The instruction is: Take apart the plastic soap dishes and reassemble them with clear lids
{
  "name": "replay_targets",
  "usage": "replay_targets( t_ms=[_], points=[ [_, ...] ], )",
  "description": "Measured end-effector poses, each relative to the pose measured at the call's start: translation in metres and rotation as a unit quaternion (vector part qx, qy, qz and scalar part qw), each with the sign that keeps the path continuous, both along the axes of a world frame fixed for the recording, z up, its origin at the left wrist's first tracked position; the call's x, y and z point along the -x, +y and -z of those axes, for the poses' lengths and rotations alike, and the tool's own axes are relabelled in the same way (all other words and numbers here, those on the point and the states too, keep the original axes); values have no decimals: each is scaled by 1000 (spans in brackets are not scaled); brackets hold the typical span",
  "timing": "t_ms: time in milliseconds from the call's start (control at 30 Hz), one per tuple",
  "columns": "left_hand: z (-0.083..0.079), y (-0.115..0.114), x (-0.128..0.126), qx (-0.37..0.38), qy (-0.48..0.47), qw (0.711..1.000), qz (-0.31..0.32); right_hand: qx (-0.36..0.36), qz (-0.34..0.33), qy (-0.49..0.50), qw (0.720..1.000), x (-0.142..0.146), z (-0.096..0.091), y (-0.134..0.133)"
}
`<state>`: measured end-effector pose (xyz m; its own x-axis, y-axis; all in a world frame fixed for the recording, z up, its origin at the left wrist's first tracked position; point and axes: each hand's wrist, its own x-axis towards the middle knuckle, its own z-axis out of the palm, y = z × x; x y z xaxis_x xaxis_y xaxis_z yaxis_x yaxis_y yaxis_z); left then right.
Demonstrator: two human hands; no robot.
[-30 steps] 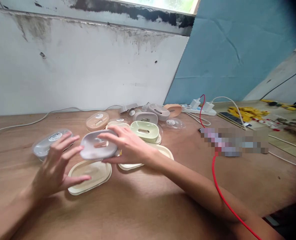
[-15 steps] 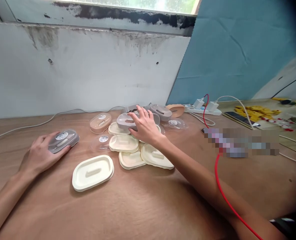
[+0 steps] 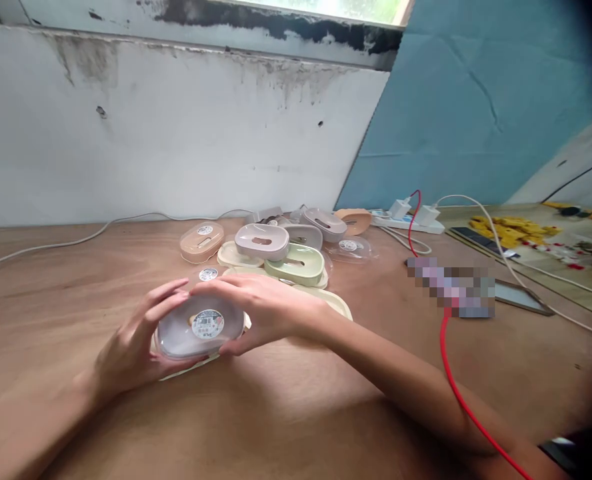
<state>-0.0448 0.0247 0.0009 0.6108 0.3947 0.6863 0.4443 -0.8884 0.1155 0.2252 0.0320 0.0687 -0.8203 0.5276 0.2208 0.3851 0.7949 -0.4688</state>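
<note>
- The white wall (image 3: 176,133) behind is flat painted plaster, streaked with dark stains near its top edge; a matte blue panel (image 3: 466,120) leans beside it.
- The tabletop (image 3: 286,413) is smooth brown wood with a visible grain.
- A heap of oval plastic boxes lies at the back of the tabletop, touching one another: a grey box (image 3: 262,241) with a slot in its top, a pale green box (image 3: 296,265) just beside it, and a tan box (image 3: 202,241) under a clear lid.
- The left hand (image 3: 136,340) cups the near-left end of the clear-lidded box (image 3: 201,327); its fingers (image 3: 169,290) are curved and loosely spread, wrapped round the rim.
- The right hand (image 3: 263,308) grips the far-right end of the same box, fingers (image 3: 216,285) bent over the top edge and thumb below.
- The clear-lidded box is a rounded oval, grey beneath a glossy see-through lid, held between both hands near the front middle of the tabletop, low over a cream tray (image 3: 189,368).
- The cream tray is a matte oval; only its near edge shows.
- A glossy red cable (image 3: 459,393) runs along the right forearm.
- A round printed sticker (image 3: 207,324) sits on the held lid.
</note>
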Motion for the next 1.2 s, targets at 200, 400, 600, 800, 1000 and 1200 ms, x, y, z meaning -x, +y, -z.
replay_targets(
  t_ms=[200,400,600,800,1000,1200],
  points=[
    [11,6,-2,91,-75,993,2,1,39,4,999,-3,2,8],
    [15,4,-2,159,-82,984,-21,-41,57,76,995,-18,7,22],
    [7,7,6,109,29,992,-59,-138,208,-10,968,-46,1,44],
    [7,9,9,89,29,994,-47,-151,266,-49,951,-63,17,64],
    [1,9,12,21,9,990,-138,-240,256,-61,935,-45,13,49],
    [0,26,23,31,-42,931,-360,-223,232,-42,946,-43,4,43]
  ],
)
